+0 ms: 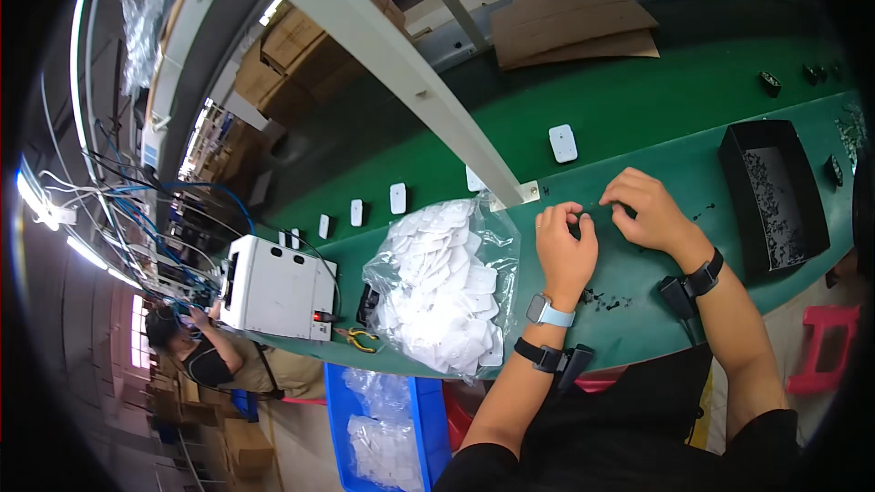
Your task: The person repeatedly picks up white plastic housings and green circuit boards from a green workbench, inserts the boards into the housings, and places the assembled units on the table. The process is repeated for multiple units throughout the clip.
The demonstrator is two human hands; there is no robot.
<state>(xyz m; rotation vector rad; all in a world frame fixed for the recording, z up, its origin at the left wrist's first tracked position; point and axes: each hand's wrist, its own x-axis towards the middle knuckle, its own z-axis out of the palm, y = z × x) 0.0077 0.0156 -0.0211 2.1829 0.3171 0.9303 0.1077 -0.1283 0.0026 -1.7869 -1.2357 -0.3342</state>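
Over the green work table, my left hand is closed, with thumb and forefinger brought together. Close by on its right, my right hand is also closed in a pinch. Whatever the fingertips hold is too small to make out. Below my hands, small black parts lie scattered on the tabletop. To the left of my left hand rests a clear plastic bag full of flat white plastic pieces. A black bin holding many small black parts stands right of my right hand.
Beyond the table runs a green conveyor belt carrying white rounded housings. A slanted metal post meets the table edge. At left are a white machine, yellow-handled pliers, a blue crate and a seated person.
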